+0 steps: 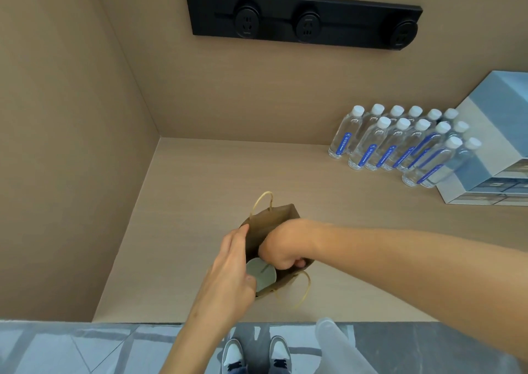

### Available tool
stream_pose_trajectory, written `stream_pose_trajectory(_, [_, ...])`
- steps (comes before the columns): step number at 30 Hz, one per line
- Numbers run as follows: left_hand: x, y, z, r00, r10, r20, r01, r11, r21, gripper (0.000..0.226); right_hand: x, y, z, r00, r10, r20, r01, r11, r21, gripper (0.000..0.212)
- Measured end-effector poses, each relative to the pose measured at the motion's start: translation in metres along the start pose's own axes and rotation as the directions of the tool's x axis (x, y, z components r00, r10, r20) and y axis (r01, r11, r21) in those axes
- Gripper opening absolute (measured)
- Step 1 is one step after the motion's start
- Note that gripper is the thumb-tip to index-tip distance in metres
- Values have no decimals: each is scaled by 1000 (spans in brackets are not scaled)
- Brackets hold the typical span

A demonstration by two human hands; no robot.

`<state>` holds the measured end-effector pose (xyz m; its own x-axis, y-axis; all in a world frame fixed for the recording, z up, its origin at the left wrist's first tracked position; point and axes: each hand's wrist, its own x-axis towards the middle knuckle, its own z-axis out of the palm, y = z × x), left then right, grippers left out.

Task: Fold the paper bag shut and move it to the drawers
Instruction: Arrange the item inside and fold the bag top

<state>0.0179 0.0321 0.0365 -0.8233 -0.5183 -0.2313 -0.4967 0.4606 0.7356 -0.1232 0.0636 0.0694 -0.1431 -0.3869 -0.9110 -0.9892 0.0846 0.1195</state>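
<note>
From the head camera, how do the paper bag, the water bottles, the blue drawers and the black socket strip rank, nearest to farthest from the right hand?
1. Paper bag: right hand is inside it.
2. Water bottles: back right.
3. Blue drawers: far right, behind bottles.
4. Black socket strip: on the wall.

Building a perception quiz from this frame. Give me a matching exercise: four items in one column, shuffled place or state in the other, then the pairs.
Column 1
1. paper bag
2. water bottles
3. socket strip
4. drawers

Column 2
A. mounted on the back wall
B. at the far right edge of the counter
C. open at the top, between both hands
D. standing in rows beside the drawers

Pairs: 1-C, 2-D, 3-A, 4-B

The left hand steadies the bag's side; the right hand reaches into its mouth.
</note>
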Motion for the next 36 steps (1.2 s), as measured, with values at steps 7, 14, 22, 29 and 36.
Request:
stream_pose_trajectory(7, [3, -2, 0, 1000, 7, 9, -7, 1000, -26, 84, 32, -9, 21, 997, -66, -31, 66, 998, -2, 28])
stream_pose_trajectory(14, [4, -2, 1, 1000, 8, 6, -8, 999, -34, 84, 36, -13, 29, 990, -23, -138, 25, 1000, 15, 55])
stream_pose_trajectory(22, [5, -2, 0, 1000, 5, 8, -5, 999, -32, 83, 38, -16, 29, 986, -17, -163, 16, 1000, -4, 56])
stream_pose_trajectory(29, [8, -3, -1, 1000, 20, 3, -20, 1000, -24, 78, 40, -14, 30, 992, -15, -121, 18, 1000, 22, 34])
stream_pose_trajectory(36, [10, -4, -5, 998, 51, -33, -52, 998, -28, 72, -9, 1, -1, 968, -45, -248, 51, 999, 18, 18])
